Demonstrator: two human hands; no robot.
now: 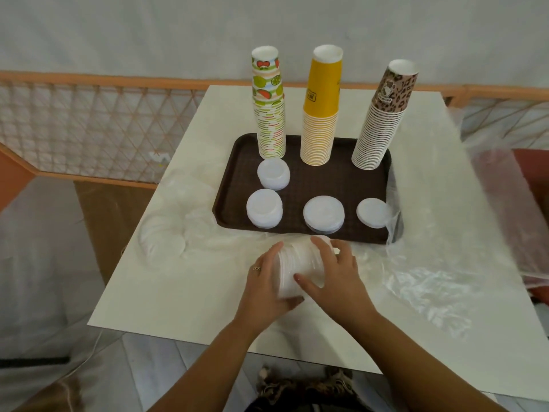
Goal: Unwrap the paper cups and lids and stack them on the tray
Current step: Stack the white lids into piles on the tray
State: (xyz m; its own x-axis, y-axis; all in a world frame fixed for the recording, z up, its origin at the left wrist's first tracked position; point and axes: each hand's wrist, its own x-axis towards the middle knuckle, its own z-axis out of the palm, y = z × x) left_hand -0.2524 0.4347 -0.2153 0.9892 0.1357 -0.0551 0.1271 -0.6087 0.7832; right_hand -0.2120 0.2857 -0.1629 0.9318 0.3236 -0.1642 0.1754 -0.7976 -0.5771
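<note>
White cloth hangs behind a pale desk point(184, 292) edged by an orange lattice rail point(89, 120). On the brown tray point(326, 179) at the desk's far half stand three cup stacks: fruit-print cups point(270, 126) at the tray's far left, yellow cups point(319, 123) at its far middle, leopard-print cups point(377, 129) at its far right. Four short piles of white lids point(323, 214) sit along the tray's left and near sides. Just in front of the tray, your left hand point(267, 281) and right hand point(332, 269) both grasp a sideways batch of lids point(297, 266), fingers curled round each end. Loose plastic wrap point(430, 263) spreads right of the tray, and another wrapped sleeve of lids point(166, 233) curls to its left. The batch looks likely to fan out and spill if your squeeze eases while turning it upright. A low sweep over the tray could clip the near piles, and the leaning leopard-print stack may topple if the tray is jolted.
</note>
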